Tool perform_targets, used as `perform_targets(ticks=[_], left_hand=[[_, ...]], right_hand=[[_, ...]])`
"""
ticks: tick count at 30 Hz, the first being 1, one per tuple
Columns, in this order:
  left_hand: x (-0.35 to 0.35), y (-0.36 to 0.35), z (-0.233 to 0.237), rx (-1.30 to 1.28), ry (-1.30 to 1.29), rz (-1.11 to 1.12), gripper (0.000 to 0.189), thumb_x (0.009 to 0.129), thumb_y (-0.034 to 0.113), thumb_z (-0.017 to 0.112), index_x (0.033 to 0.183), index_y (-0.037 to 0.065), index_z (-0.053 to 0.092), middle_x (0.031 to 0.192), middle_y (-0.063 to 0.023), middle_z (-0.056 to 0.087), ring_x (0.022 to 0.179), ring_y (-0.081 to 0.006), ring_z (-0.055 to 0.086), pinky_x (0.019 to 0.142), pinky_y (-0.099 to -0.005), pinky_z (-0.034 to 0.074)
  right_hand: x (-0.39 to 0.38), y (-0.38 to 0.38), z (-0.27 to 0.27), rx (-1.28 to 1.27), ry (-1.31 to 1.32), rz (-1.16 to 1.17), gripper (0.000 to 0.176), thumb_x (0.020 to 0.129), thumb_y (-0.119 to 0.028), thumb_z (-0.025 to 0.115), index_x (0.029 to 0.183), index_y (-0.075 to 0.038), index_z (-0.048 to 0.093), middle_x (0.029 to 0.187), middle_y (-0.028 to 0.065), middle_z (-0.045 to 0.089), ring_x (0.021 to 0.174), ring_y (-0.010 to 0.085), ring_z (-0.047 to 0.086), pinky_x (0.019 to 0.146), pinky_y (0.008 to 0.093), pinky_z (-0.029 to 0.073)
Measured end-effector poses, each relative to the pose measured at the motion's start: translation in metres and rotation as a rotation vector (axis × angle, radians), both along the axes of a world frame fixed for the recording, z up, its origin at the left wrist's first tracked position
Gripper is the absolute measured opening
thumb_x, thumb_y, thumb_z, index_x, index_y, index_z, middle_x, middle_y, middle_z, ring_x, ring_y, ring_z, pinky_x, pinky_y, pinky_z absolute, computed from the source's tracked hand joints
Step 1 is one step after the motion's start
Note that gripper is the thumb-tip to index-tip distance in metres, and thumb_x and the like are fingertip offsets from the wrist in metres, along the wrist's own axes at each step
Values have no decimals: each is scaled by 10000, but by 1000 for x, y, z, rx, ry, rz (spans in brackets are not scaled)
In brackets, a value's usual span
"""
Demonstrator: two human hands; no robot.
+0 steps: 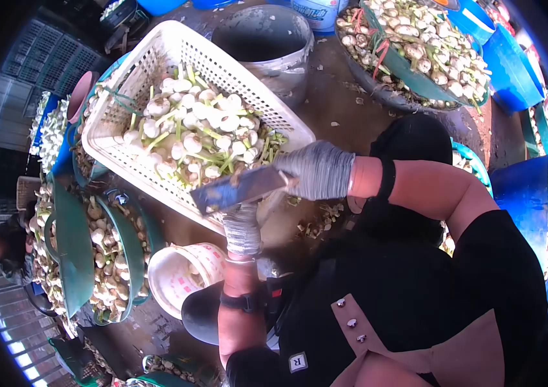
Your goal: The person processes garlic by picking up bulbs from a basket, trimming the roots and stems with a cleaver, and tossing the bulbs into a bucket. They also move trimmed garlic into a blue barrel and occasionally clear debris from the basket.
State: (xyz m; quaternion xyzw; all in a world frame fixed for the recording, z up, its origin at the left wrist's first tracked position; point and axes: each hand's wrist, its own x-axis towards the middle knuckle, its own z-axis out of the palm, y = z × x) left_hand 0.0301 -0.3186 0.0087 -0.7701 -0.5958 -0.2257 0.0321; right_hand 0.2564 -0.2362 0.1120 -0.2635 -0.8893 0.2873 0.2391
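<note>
My right hand (322,170), in a grey-white glove, is closed around the handle of a broad-bladed knife (238,189). The blade points left, over the near edge of a white perforated plastic basket (125,169). My left hand (242,231), gloved too, is just below the blade with its fingers curled. The blade partly covers those fingers, and what they hold cannot be made out. Inside the basket lies a heap of garlic bulbs (191,143), white, many with green stem stubs.
A white bucket (165,284) stands below the basket. Green tubs (71,251) of bulbs are at left. Behind the basket is a large grey bucket (293,68). A dark tub (377,87) heaped with bulbs and blue barrels (509,68) stand at right. Scraps (320,222) litter the wet floor.
</note>
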Motion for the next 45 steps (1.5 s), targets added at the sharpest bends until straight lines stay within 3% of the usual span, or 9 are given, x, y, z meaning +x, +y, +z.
perform_targets(ticks=[5,8,19,23,31,33,36,42,45], left_hand=[[22,6,6,-355,-164,132,445,871,152,592,1298,95,481,1295,-163,471,1157,-262,498,982,-410,402],[20,7,-54,-203,-1715,87,518,904,217,600,1317,19,358,1236,-127,503,1097,-201,510,958,-341,412],[37,-7,66,-433,-1300,264,321,919,124,545,1197,-14,463,1080,-124,557,1011,-217,535,927,-344,403],[0,-3,-84,-182,223,455,475,971,193,456,1399,39,322,1395,-127,390,1279,-208,380,1104,-353,258],[14,-14,-57,-47,-288,241,476,924,166,561,1333,10,376,1260,-122,487,1141,-208,479,1010,-337,367],[52,-21,67,-355,-1377,366,265,955,161,515,1166,1,523,1004,-71,572,894,-157,514,843,-309,429],[13,-47,104,-11,-1076,344,282,925,211,575,1098,-9,544,945,-90,597,858,-193,557,836,-315,448],[-80,-73,171,-66,182,685,496,730,155,719,1175,28,540,1178,-213,519,1133,-353,496,1002,-444,390],[-63,-17,122,-390,-281,427,350,792,152,650,1129,73,605,1187,-156,580,1113,-306,532,981,-393,410]], right_hand=[[-12,-18,5,8,-81,-6,173,794,-244,578,891,-102,581,694,145,612,678,349,630,611,445,504],[-12,-20,-10,-37,-110,-19,179,798,-240,578,909,-99,591,699,153,618,681,349,634,610,445,506],[-1,-4,-17,-63,100,-183,209,804,-258,631,876,-71,568,685,150,597,666,357,621,599,422,496],[-9,-25,-9,-35,-190,-112,192,803,-237,596,899,-71,576,713,146,612,690,348,631,617,431,505],[-13,-21,-44,-83,-157,-136,170,826,-217,564,916,-77,597,689,152,616,658,351,632,604,441,506],[-11,1,-65,-248,-348,-272,168,841,-229,567,905,-76,600,688,159,613,643,360,618,611,439,503],[12,37,-148,815,-496,243,198,854,-255,590,893,-60,594,699,171,610,664,360,611,635,437,496],[-6,17,-46,-401,-53,-286,294,858,-299,642,783,-46,514,649,125,547,622,240,548,627,378,459],[-28,13,-63,-691,320,-145,311,853,-302,647,763,-49,490,642,115,530,602,232,512,626,367,456]])
